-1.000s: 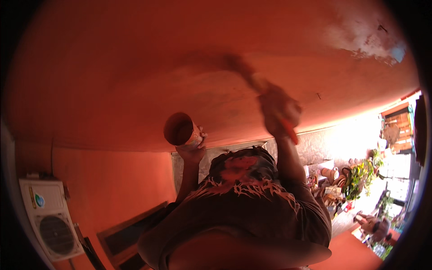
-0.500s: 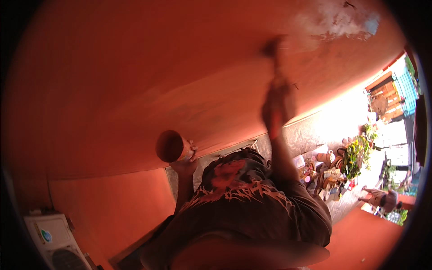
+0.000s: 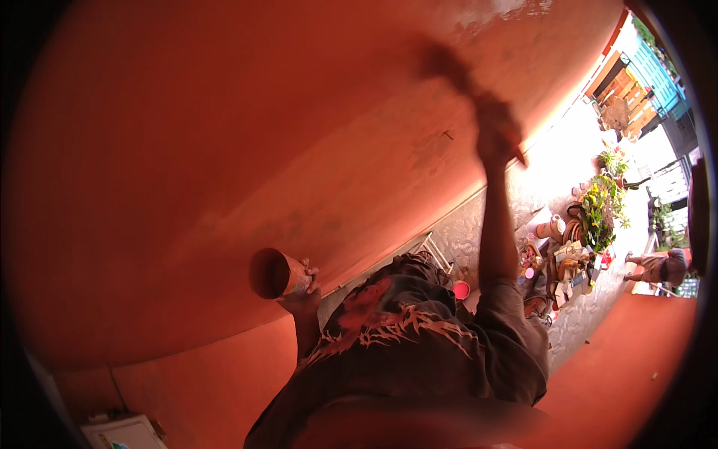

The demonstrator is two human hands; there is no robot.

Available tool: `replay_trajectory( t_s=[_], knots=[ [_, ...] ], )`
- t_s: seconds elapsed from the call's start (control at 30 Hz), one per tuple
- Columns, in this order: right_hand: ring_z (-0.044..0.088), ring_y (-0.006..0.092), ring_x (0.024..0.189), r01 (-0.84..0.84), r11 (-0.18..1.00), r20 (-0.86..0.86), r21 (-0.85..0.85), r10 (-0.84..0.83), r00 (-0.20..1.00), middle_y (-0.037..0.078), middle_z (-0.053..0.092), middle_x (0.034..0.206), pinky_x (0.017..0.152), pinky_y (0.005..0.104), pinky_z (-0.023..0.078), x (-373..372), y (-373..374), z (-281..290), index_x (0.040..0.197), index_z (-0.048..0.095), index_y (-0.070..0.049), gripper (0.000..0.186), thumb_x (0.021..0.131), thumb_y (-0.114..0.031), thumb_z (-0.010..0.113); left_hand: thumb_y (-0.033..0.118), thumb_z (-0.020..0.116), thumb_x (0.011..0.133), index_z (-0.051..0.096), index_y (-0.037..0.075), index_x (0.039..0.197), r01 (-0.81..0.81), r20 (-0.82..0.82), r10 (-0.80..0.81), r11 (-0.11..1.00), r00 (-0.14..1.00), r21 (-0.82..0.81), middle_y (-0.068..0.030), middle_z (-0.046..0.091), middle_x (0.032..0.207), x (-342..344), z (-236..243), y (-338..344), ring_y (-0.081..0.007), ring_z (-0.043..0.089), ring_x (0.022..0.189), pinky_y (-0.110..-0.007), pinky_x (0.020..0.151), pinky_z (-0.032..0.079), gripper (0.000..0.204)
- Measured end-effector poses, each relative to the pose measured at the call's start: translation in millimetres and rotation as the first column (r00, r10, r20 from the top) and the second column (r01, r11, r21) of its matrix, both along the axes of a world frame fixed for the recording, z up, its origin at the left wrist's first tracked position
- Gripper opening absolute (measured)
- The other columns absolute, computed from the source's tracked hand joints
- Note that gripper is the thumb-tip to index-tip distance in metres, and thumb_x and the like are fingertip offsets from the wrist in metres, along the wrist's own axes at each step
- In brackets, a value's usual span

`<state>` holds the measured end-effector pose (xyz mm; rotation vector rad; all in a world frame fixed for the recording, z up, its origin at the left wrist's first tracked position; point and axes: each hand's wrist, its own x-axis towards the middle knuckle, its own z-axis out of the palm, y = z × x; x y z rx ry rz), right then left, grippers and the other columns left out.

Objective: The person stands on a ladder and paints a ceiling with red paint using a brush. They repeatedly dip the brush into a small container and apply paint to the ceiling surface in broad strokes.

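My left hand point(image 3: 305, 283) is wrapped round a tub-like paint container point(image 3: 271, 274), tilted so that its dark round mouth shows. My right hand point(image 3: 496, 129) is raised and blurred, closed round the handle of a paintbrush point(image 3: 446, 66). The brush's dark head is at the surface of the orange-red wall point(image 3: 194, 135), up and left of a small nail point(image 3: 449, 135). Below the brush the wall shows a lighter, patchy band, while the stretch to the left is darker. A pale, shiny patch lies at the top edge of the view.
Behind my right arm, potted plants point(image 3: 600, 206), a pink bucket point(image 3: 461, 289) and heaped odds and ends stand on the patterned paving point(image 3: 456, 233). Another person point(image 3: 662, 266) is far off at the right. A white boxy unit point(image 3: 123, 432) sits at lower left.
My right hand has shifted right, and the brush now slants up to the left instead of pointing straight up. The view has turned; the pale patch is nearly out of it.
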<state>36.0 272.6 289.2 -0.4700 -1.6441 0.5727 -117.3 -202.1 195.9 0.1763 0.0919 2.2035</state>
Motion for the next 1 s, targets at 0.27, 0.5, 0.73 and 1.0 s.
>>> replay_trajectory(
  t_s=[0.27, 0.5, 0.73, 1.0],
  knots=[
    [0.065, 0.0224, 0.088, 0.31, 0.94, -0.268, 0.144, -0.265, 0.926, 0.011, 0.068, 0.097, 0.078, 0.0354, 0.053, 17.6, 102.7, 9.5, 0.103, 0.068, -0.001, 0.013, 0.093, -0.006, 0.06, 0.037, 0.08, 0.077, 0.049, 0.012, 0.135, 0.096, -0.006, -0.096, 0.993, 0.995, -0.063, -0.015, 0.042, 0.131, -6.6, 5.0, -0.5, -0.0343, 0.049, 0.117, -0.034, 0.07, 0.056, 0.07],
    [0.073, 0.0309, 0.092, -0.469, 0.828, -0.004, 0.306, 0.494, 0.87, 0.014, 0.073, 0.107, 0.074, 0.0376, 0.06, -5.0, -123.6, 82.9, 0.1, 0.071, -0.006, 0.017, 0.083, -0.005, 0.071, 0.039, 0.069, 0.089, 0.053, 0.015, 0.135, 0.343, 0.017, -0.343, 0.934, 0.939, -0.101, -0.0125, 0.042, 0.131, -23.1, 44.5, 20.5, -0.032, 0.048, 0.12, -0.035, 0.074, 0.054, 0.054],
    [0.063, 0.0197, 0.101, 0.05, 0.991, -0.428, -0.127, -0.1, 0.898, 0.009, 0.067, 0.104, 0.092, 0.0317, 0.049, 61.8, 111.9, 76.2, 0.103, 0.069, 0.001, 0.015, 0.095, -0.002, 0.057, 0.042, 0.065, 0.093, 0.052, 0.017, 0.139, 0.451, -0.069, -0.463, 0.882, 0.884, -0.133, -0.014, 0.043, 0.13, 4.8, 126.4, 58.7, -0.0349, 0.051, 0.115, -0.036, 0.071, 0.057, 0.054],
    [0.066, 0.0175, 0.084, 0.282, 0.919, -0.191, -0.276, -0.34, 0.921, 0.011, 0.072, 0.097, 0.074, 0.0314, 0.052, 30.3, 94.5, 95.8, 0.107, 0.071, -0.003, 0.02, 0.101, -0.019, 0.061, 0.043, 0.065, 0.093, 0.052, 0.017, 0.138, 0.45, -0.033, -0.462, 0.876, 0.886, -0.174, -0.0151, 0.045, 0.128, -1.2, 101.4, 37.5, -0.0352, 0.052, 0.114, -0.038, 0.072, 0.057, 0.054]
  ],
)
